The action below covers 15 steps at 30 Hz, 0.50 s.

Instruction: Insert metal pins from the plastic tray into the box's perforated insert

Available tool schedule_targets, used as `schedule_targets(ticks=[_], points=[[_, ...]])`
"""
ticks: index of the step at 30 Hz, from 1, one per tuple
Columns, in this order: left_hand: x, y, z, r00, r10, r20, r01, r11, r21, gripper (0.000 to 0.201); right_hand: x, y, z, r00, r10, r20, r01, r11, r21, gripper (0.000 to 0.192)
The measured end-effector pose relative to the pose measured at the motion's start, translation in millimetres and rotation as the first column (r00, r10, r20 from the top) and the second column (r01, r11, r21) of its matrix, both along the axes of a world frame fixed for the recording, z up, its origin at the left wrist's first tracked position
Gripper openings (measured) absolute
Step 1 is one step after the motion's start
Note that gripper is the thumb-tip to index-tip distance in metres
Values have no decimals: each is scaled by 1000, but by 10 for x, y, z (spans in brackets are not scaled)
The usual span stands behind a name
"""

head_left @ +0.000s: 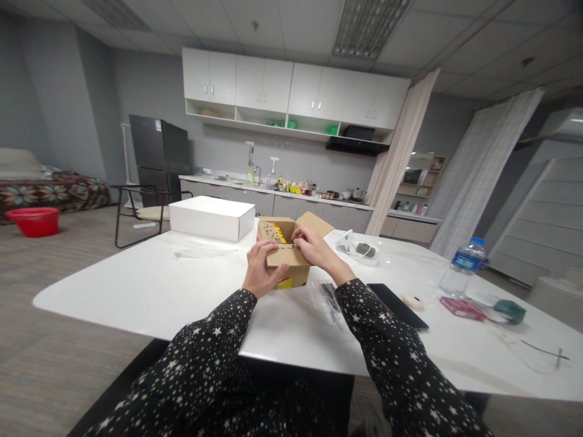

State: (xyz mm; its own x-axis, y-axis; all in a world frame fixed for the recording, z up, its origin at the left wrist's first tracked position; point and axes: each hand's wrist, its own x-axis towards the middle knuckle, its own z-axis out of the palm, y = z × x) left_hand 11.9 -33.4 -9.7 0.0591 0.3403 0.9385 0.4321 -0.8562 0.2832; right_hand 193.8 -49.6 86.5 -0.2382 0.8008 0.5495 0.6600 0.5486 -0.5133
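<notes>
Grip of left hand (265,267) and right hand (314,247) holds carton flap (288,258); white box (209,220) left, bottle (463,267) far right.

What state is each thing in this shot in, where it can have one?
Brown cardboard box: open
Left hand: on the box's front flap
Right hand: at the same flap
White rectangular box: closed
Clear plastic bottle: upright, blue cap on
Dark two-door refrigerator: shut
White wall-cabinet doors: shut
Red plastic basin: upright

place: kitchen area | evidence: wall cabinets (264,85), black range hood (356,146), dark fridge (149,143)
</notes>
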Motion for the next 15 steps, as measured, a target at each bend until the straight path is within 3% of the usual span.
schedule_targets(ticks=[5,15], points=[[2,9,18,1000,-5,17,5,1000,27,38,113,-194,-36,990,44,132,-73,972,225,29],[18,-15,-4,1000,-4,10,3,999,49,39,164,-333,-128,936,-121,331,25,959,281,29]])
